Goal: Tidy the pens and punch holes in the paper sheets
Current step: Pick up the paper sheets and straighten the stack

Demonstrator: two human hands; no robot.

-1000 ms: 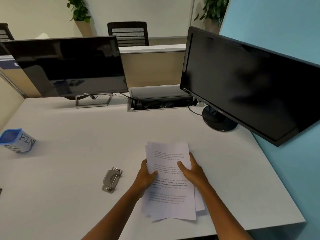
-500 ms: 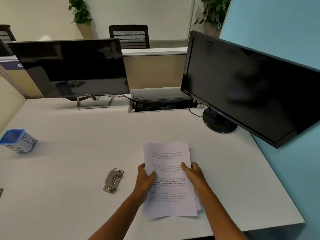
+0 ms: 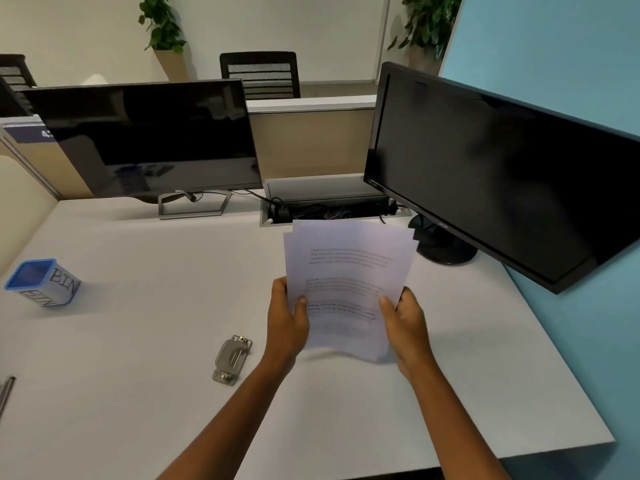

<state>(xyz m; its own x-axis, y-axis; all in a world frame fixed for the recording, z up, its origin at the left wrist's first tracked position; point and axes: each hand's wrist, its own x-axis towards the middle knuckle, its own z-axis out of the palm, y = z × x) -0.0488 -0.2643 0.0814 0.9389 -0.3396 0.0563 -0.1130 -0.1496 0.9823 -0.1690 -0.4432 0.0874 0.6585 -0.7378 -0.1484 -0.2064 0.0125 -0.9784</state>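
Note:
A loose stack of printed paper sheets [image 3: 349, 271] is held upright above the white desk [image 3: 138, 341], its edges slightly uneven. My left hand [image 3: 289, 320] grips the stack's left edge and my right hand [image 3: 407, 322] grips its right edge, thumbs on the front page. A grey metal hole punch [image 3: 232, 359] lies flat on the desk just left of my left forearm. At the left edge, the tip of a pen [image 3: 5, 393] shows. A blue-rimmed cup marked BIN [image 3: 43, 284] stands at the far left.
Two dark monitors stand at the back: one on the left [image 3: 145, 140] and a larger one on the right [image 3: 502, 174] overhanging the desk. A cable tray [image 3: 329, 206] sits between them. A blue wall [image 3: 588, 306] borders the right side.
The sheets lay flat on the desk under both hands one second ago. Both hands have since gathered them and lifted them up off the desk, tilted towards upright.

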